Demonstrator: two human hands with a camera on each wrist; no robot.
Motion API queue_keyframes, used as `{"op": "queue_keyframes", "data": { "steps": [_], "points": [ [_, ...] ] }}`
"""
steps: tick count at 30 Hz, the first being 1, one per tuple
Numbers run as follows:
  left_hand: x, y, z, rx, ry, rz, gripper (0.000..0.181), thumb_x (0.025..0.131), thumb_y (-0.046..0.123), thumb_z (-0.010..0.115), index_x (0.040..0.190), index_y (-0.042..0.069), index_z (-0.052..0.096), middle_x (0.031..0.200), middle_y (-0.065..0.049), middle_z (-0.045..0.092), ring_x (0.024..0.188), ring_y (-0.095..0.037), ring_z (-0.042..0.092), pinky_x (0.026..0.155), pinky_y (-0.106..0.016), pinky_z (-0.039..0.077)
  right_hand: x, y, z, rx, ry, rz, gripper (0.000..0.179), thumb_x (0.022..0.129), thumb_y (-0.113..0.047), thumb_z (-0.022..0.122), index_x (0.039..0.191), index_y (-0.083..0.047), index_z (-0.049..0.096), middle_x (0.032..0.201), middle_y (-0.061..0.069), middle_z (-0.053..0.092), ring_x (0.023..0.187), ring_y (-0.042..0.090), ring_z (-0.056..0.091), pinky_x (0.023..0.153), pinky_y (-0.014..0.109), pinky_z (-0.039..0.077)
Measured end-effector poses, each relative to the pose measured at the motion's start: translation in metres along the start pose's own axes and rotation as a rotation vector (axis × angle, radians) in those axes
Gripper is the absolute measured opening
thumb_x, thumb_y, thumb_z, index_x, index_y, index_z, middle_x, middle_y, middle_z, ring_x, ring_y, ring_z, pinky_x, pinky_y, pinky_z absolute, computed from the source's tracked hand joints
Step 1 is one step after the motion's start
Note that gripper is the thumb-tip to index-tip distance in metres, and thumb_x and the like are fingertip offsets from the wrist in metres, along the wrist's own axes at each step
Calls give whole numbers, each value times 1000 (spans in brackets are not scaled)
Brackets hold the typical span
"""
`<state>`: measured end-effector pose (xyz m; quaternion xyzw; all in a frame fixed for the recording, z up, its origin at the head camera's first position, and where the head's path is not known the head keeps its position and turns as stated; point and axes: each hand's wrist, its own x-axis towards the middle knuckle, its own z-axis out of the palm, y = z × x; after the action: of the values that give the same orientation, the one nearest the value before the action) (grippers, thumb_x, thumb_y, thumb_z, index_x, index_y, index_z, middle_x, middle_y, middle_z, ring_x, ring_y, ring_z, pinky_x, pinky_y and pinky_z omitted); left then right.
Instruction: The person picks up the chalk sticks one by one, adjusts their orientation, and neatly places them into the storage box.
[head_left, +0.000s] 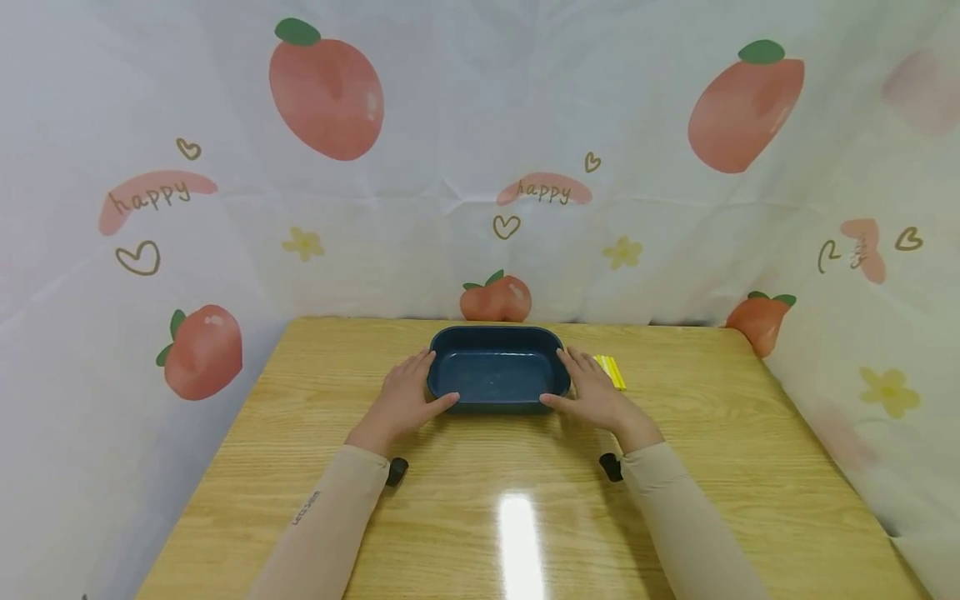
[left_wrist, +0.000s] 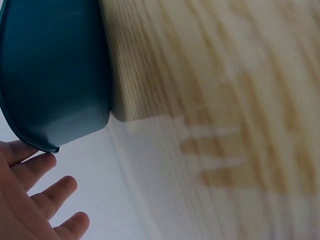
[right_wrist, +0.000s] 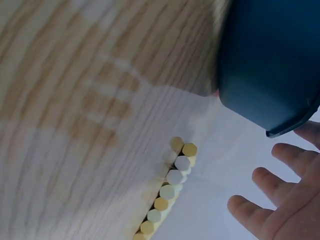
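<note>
Beige-sleeved left hand (head_left: 408, 390) and right hand (head_left: 596, 392): a pair, apart from one another, one at each short end of the basin, fingers extended and spread rather than curled, thumbs laid at the near rim. Dark-blue basin (head_left: 493, 377), one, oblong with rounded corners: we find it between the hands, toward the far edge of the table, its hollow facing up; in both wrist views we see fingertips at its rim, the remaining fingers splayed clear of the wall. We cannot tell whether its base rests fully on the wood. Black fittings, two, small: one beside the left wrist (head_left: 397, 472), one beside the right (head_left: 611, 467). Hexagonal-ended sticks (head_left: 611, 372), one row: side by side on the table just beyond the right hand, yellow from above; in the right wrist view we note ends in yellow, white and pale green. Wood-grain table (head_left: 450, 500), pale, glossy, carrying a white streak of reflected light (head_left: 520, 542). White printed cloth (head_left: 450, 100), hung behind and at both sides: we record peaches, yellow flowers, outlined hearts and the word "happy".
</note>
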<state>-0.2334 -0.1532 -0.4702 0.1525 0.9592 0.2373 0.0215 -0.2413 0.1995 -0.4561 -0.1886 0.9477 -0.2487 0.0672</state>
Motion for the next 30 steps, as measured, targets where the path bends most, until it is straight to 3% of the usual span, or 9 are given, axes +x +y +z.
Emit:
{"op": "queue_keyframes", "data": {
  "steps": [16, 30],
  "points": [
    [-1, 0, -3, -2, -18, -8, 100, 90, 69, 57, 159, 6, 24, 165, -13, 22, 151, -35, 19, 121, -57, 11, 1, 3, 0, 17, -20, 9, 101, 90, -62, 63, 160, -3, 19, 166, 18, 12, 149, 49, 8, 115, 69, 16],
    [1, 2, -7, -3, -50, -34, 101, 89, 66, 62, 159, 5, 23, 165, -13, 20, 151, -36, 18, 121, -58, 10, -4, 5, -13, 29, -35, -19, 95, 94, -55, 63, 157, 2, 23, 163, 24, 20, 148, 50, 12, 116, 66, 17]
  ]
}}
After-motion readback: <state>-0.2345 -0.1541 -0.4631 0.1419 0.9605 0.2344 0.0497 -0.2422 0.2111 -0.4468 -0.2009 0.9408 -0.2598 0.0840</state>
